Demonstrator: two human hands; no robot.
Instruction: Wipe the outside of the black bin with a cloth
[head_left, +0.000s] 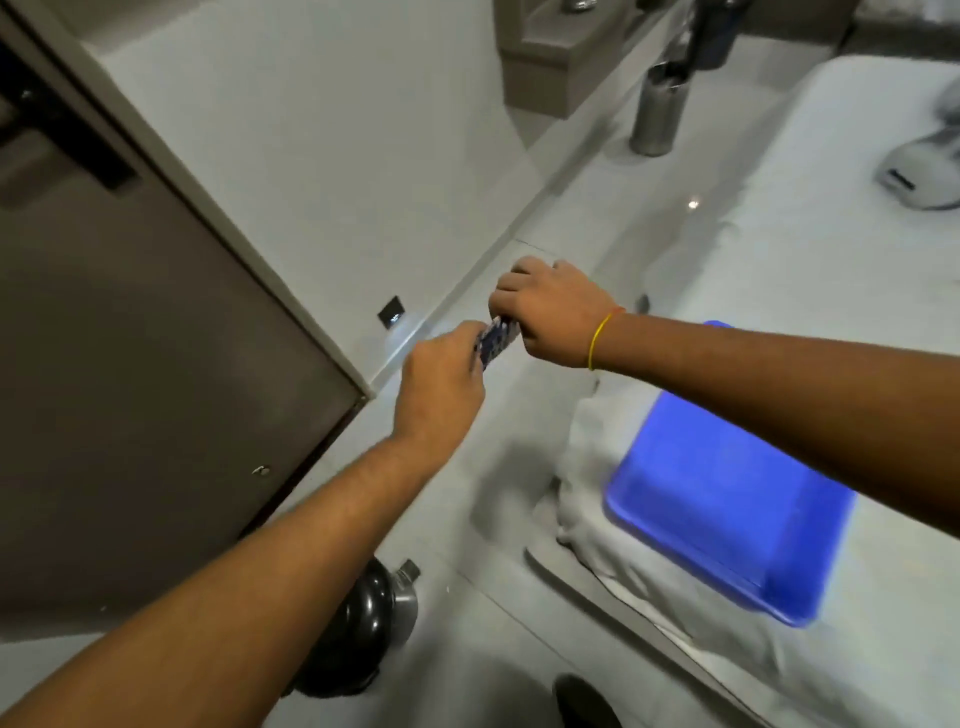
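Both hands are raised in front of me over the pale floor, holding a small blue-and-white patterned cloth (496, 339) stretched between them. My left hand (441, 384) grips its lower end and my right hand (550, 312), with a yellow band on the wrist, grips its upper end. The black bin (358, 629) with a shiny rounded lid and a metal part stands on the floor below my left forearm, which hides part of it. Neither hand touches the bin.
A dark brown door (156, 389) stands at the left with a pale frame. A bed with white sheets (831, 249) fills the right side, and a blue plastic tray (727, 499) lies on it. A steel bottle (657, 117) stands on the floor by the far wall.
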